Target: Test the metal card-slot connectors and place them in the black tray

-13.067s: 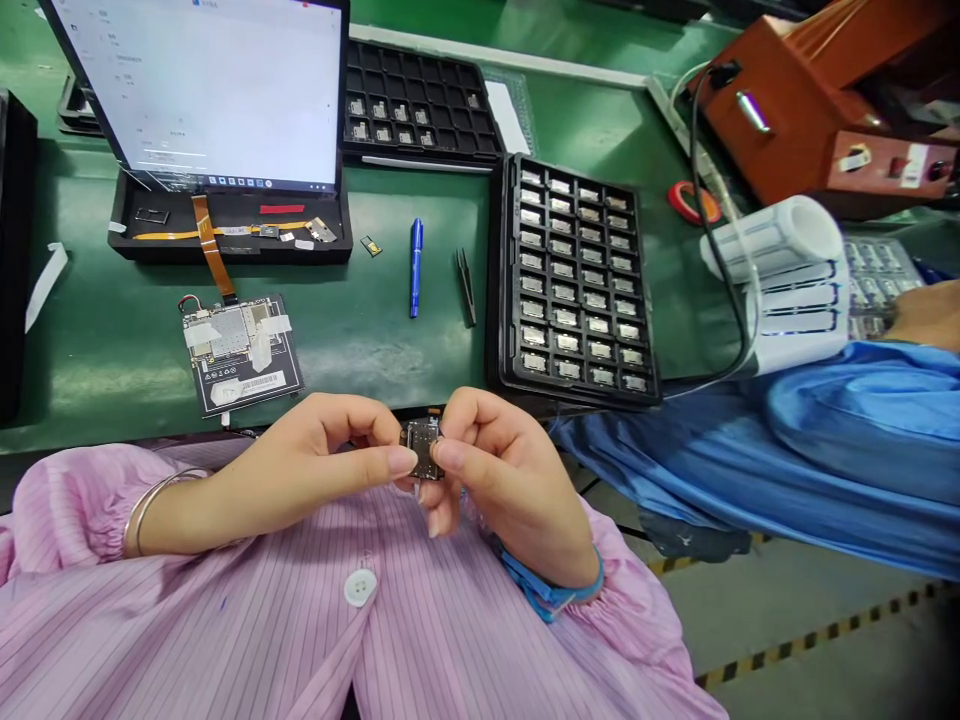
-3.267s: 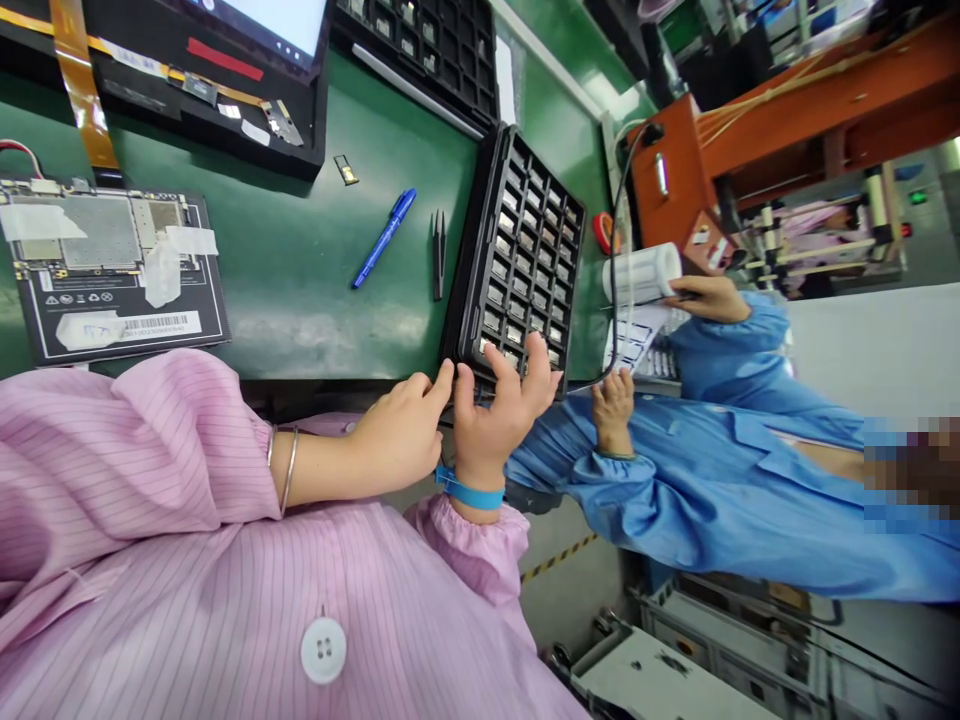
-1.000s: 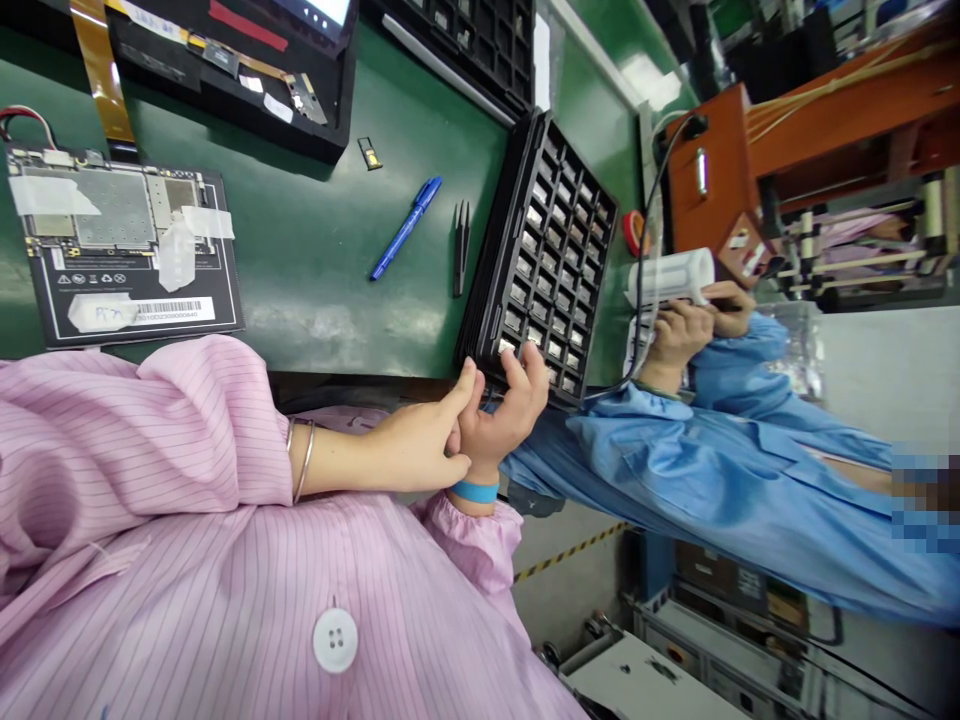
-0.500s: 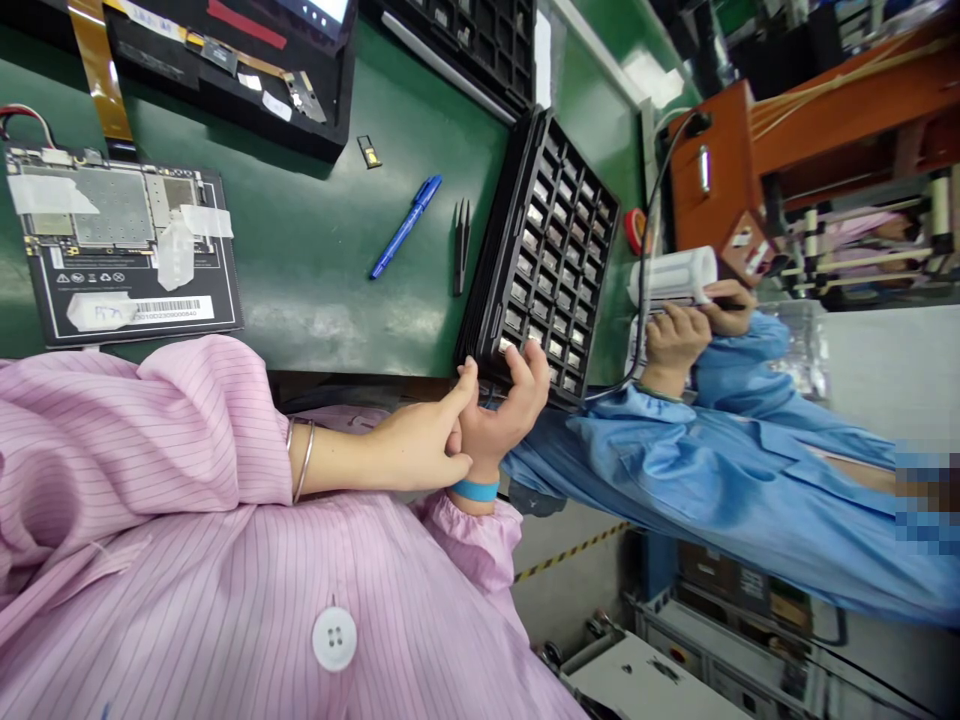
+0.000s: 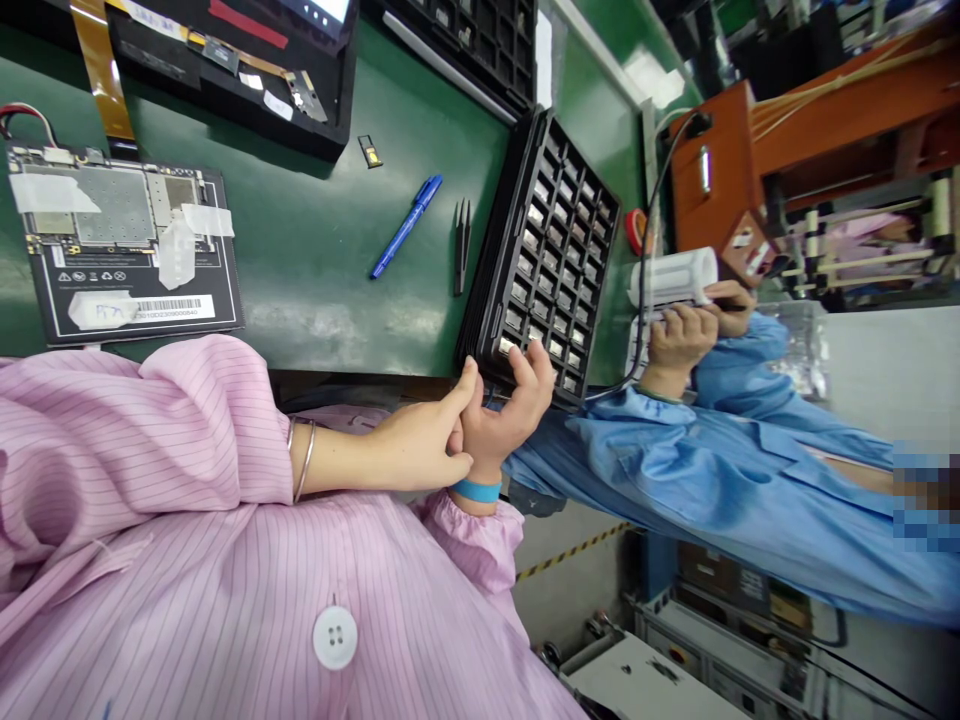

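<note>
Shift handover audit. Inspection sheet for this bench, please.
Surface: green bench mat, glare across it.
Job's things: black tray of metal parts, nearest the hands.
Clutter: blue pen, tweezers and a small loose part on the mat.
Grips: right hand at the tray's near edge; left hand against it; neither visibly holds anything.
Cables: black cable beside the tray; orange ribbon cable by the taped circuit board.
Surroundings: co-worker in a blue gown at a white roll; orange machine beyond.
</note>
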Available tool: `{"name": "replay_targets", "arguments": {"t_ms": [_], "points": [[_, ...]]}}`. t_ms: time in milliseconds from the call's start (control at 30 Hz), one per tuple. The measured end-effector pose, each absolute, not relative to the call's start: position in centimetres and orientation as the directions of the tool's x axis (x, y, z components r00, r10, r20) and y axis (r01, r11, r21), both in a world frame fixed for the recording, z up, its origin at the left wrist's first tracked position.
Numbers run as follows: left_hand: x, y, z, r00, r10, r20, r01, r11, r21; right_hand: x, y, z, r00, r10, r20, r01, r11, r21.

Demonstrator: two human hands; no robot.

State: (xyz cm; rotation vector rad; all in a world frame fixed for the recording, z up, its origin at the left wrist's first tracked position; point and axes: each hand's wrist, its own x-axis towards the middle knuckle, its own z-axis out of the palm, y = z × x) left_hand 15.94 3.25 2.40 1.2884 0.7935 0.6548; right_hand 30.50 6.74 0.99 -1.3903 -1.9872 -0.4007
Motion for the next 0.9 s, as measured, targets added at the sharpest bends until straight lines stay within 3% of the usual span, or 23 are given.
{"name": "replay_targets", "arguments": {"t_ms": [367, 633, 900], "points": [[15.98, 3.25, 2.3, 0.587, 0.798, -0.138, -0.002, 0.171, 0.985, 30.84, 6.73, 0.45, -0.204, 0.711, 0.673, 0.931, 0.353, -0.091], [15.93, 3.13, 2.58, 0.532, 0.834, -0.144, 0.109, 0.101, 0.989, 30.61, 6.69, 0.34, -0.207, 0.687, 0.696, 0.945, 0.325, -0.04], [15.68, 3.3, 2.99, 0.549, 0.82, -0.159, 0.112, 0.117, 0.987, 30.48, 6.58, 0.45, -0.188, 0.703, 0.686, 0.955, 0.295, -0.041]]}}
